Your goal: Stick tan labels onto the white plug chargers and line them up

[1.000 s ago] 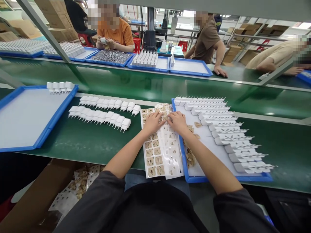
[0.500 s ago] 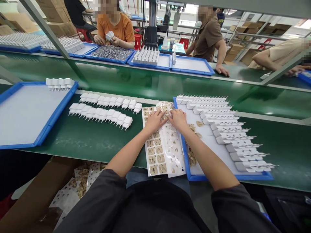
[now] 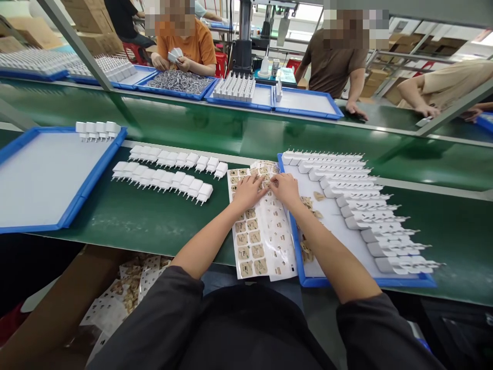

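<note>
The left hand (image 3: 248, 194) lies loosely spread on the sheets (image 3: 263, 241), between the plugs (image 3: 164, 179) at left and the tray (image 3: 319, 282) at right; the right hand (image 3: 285, 189) curls over their far part, whether pinching anything I can't tell.

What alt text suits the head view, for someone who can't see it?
A person's left hand and right hand touch sheets of tan stickers on a green bench. Two rows of white plugs lie to the left, and a blue-rimmed tray with more plugs is at the right; other people are in the background.
</note>
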Demonstrator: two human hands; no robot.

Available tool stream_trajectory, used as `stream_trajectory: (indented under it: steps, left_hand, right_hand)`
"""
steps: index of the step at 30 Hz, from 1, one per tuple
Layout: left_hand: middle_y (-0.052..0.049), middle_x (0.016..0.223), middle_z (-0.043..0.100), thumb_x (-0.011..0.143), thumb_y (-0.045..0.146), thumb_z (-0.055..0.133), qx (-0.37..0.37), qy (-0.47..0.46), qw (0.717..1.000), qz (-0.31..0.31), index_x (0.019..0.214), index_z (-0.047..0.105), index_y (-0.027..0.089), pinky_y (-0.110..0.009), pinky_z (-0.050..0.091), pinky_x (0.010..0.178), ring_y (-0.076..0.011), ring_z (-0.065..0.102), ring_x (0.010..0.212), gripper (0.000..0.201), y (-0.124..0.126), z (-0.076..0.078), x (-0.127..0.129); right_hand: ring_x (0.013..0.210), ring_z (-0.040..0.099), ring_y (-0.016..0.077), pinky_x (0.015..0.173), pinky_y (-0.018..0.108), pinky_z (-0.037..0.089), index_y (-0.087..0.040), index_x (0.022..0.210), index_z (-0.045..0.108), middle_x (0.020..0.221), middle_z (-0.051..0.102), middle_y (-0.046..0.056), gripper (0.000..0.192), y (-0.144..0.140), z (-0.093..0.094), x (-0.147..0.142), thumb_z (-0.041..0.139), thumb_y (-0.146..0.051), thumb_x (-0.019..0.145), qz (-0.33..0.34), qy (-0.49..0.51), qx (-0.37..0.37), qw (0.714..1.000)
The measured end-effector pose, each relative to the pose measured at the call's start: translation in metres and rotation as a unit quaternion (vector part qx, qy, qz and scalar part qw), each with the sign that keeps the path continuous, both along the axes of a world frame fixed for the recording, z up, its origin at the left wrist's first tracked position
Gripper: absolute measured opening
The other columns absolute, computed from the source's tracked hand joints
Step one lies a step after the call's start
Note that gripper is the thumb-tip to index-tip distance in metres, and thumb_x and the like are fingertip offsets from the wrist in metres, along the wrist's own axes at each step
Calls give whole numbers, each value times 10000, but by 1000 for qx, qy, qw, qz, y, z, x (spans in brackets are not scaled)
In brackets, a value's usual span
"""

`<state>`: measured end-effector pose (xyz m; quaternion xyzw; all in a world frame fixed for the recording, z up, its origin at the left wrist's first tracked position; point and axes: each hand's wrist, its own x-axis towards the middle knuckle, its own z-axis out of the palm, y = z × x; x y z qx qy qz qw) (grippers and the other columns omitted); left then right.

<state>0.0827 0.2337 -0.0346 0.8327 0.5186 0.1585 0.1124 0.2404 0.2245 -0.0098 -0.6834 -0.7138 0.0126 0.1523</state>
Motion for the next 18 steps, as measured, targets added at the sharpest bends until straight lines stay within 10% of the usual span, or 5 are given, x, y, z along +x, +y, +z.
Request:
stream_trajectory:
  steps: [9,13,18]
  left_hand:
    - [-124,1595,384,949,645,450,-25,4,999,-32,1517,412,249,-550,308,1164,-366,386,1430,693,1,3,-6]
    - [-124,1571,407,881,636,584,-37,-33,998,-40,1459,483,269,-562,287,1174,-367,363,1440,693,4,5,-12]
    - [-114,1456,530,905,488,609,22,-110,993,-19,1373,553,237,-475,359,1142,-308,451,1362,534,23,16,3]
  right_hand:
    - [992,636,216,860,346,493,-230,927,668,1029,703,60,115,-15,17,36,577,-297,910,152,165,32,974]
    - [854,663,205,770,343,521,-226,893,663,892,720,42,204,-25,18,74,615,-422,861,76,358,50,929]
    - [788,663,196,748,339,525,-225,861,697,836,727,33,192,-41,24,93,642,-406,830,58,357,41,931]
